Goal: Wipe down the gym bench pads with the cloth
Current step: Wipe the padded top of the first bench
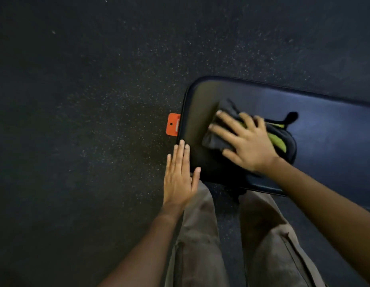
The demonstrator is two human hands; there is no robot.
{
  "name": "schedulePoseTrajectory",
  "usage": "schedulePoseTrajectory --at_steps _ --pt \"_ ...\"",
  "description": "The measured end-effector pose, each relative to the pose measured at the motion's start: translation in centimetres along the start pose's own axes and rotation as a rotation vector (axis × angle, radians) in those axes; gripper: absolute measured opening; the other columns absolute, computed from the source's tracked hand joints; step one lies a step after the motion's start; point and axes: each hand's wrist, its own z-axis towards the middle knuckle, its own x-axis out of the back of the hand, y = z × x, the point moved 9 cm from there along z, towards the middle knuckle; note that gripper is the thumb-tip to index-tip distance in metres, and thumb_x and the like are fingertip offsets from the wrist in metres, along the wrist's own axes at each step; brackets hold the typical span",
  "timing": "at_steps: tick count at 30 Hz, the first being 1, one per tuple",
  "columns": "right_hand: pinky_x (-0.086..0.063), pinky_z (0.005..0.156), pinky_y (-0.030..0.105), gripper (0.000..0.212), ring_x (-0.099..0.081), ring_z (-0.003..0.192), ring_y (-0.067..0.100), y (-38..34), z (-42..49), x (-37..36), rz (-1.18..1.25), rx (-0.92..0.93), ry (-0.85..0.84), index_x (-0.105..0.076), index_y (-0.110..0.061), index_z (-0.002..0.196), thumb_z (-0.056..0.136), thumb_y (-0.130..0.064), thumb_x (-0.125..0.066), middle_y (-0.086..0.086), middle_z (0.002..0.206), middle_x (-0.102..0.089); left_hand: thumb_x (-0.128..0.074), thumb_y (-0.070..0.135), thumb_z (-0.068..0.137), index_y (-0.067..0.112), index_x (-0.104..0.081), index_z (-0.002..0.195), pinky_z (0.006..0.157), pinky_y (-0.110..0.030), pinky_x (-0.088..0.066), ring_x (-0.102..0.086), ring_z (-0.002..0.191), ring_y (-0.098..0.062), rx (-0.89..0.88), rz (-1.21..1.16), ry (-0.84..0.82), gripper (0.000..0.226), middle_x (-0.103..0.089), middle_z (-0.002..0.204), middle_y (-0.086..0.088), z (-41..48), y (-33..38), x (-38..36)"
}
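One bench pad (325, 129), its rounded end leftward, has speckled floor (97, 100) around three edges. One dark-and-green cloth (214, 139) lies near that end under the right hand (248, 141), fingers (225, 119) spread flat. The left hand (180, 181), fingers straight together, touches the near corner.

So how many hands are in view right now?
2. The right hand presses the cloth on the bench pad; the left hand lies flat at the pad's near corner.
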Motion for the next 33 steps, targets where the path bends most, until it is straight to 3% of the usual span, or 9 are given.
schedulePoseTrajectory --at_steps 4,6,8,10,13,19,23,27,33 --pt "-0.030 0.098 0.060 0.064 -0.033 0.130 0.047 2.3 7.4 1.5 0.070 -0.419 0.007 -0.030 -0.027 0.149 0.090 -0.050 -0.041 0.009 0.157 -0.026 -0.037 0.036 0.096 0.004 -0.018 0.146 0.118 -0.032 -0.002 -0.007 0.144 -0.018 0.008 -0.035 -0.006 0.062 -0.017 0.155 -0.013 0.0 -0.4 0.0" --pt "-0.027 0.102 0.058 0.068 -0.030 0.133 0.045 0.0 11.8 1.6 0.034 -0.325 -0.057 -0.023 -0.027 0.151 0.090 -0.051 -0.042 0.009 0.158 -0.022 -0.036 0.037 0.097 0.004 -0.018 0.146 0.118 -0.030 0.000 -0.006 0.144 -0.017 0.020 -0.049 -0.009 0.063 -0.016 0.155 -0.013 -0.1 -0.6 0.0" --pt "-0.028 0.103 0.056 0.068 -0.035 0.131 0.043 -4.2 14.0 1.0 -0.081 -0.034 -0.120 -0.025 -0.027 0.150 0.090 -0.057 -0.033 0.011 0.156 -0.026 -0.035 0.038 0.097 0.003 -0.019 0.146 0.118 -0.031 0.001 -0.008 0.143 -0.019 0.020 -0.050 -0.021 0.062 -0.019 0.154 -0.016 0.0 -0.6 -0.2" --pt "-0.029 0.104 0.056 0.067 -0.040 0.129 0.042 -7.6 13.2 -0.6 -0.156 0.211 -0.191 -0.038 -0.028 0.144 0.089 -0.061 -0.017 0.013 0.151 -0.036 -0.037 0.038 0.096 0.001 -0.024 0.144 0.118 -0.032 -0.001 -0.015 0.142 -0.023 0.027 -0.038 -0.032 0.061 -0.028 0.150 -0.020 0.1 -0.7 -0.3" --pt "-0.033 0.100 0.055 0.064 -0.049 0.121 0.041 -8.4 11.8 -1.3 -0.139 0.356 -0.224 -0.058 -0.025 0.128 0.092 -0.058 -0.019 0.012 0.137 -0.054 -0.038 0.037 0.097 0.001 -0.025 0.144 0.118 -0.031 -0.001 -0.014 0.142 -0.021 0.035 -0.048 -0.030 0.061 -0.029 0.150 -0.019 -0.1 -0.8 -0.2" --pt "-0.025 0.105 0.059 0.059 -0.045 0.121 0.038 -5.0 15.8 -0.8 -0.189 0.022 -0.277 -0.059 -0.020 0.126 0.092 -0.058 -0.031 0.012 0.131 -0.055 -0.039 0.036 0.096 0.004 -0.016 0.147 0.118 -0.032 -0.001 -0.007 0.144 -0.019 0.021 -0.081 -0.043 0.064 -0.013 0.155 -0.012 0.2 -0.5 -0.3" --pt "-0.031 0.102 0.059 0.058 -0.046 0.123 0.039 -8.9 11.9 -1.6 -0.194 0.239 -0.298 -0.062 -0.021 0.123 0.089 -0.057 -0.032 0.009 0.128 -0.057 -0.039 0.035 0.095 -0.002 -0.031 0.141 0.118 -0.033 -0.004 -0.024 0.139 -0.025 0.038 -0.056 -0.046 0.060 -0.037 0.146 -0.021 0.2 -0.5 -0.3" --pt "-0.039 0.093 0.057 0.060 -0.057 0.101 0.036 -6.7 13.6 -1.2 -0.136 0.209 -0.240 -0.069 -0.016 0.106 0.081 -0.058 -0.035 0.010 0.106 -0.065 -0.038 0.033 0.096 0.000 -0.027 0.144 0.119 -0.031 -0.001 -0.013 0.143 -0.022 0.006 -0.097 -0.029 0.060 -0.025 0.152 -0.017 0.8 -0.1 0.3" --pt "-0.032 0.096 0.053 0.060 -0.047 0.116 0.038 -0.5 16.9 0.5 -0.052 -0.111 -0.184 -0.055 -0.019 0.128 0.087 -0.060 -0.042 0.011 0.129 -0.054 -0.036 0.033 0.097 0.001 -0.024 0.145 0.118 -0.031 -0.003 -0.010 0.143 -0.020 -0.061 -0.074 -0.036 0.059 -0.023 0.153 -0.017 4.9 2.2 0.6"
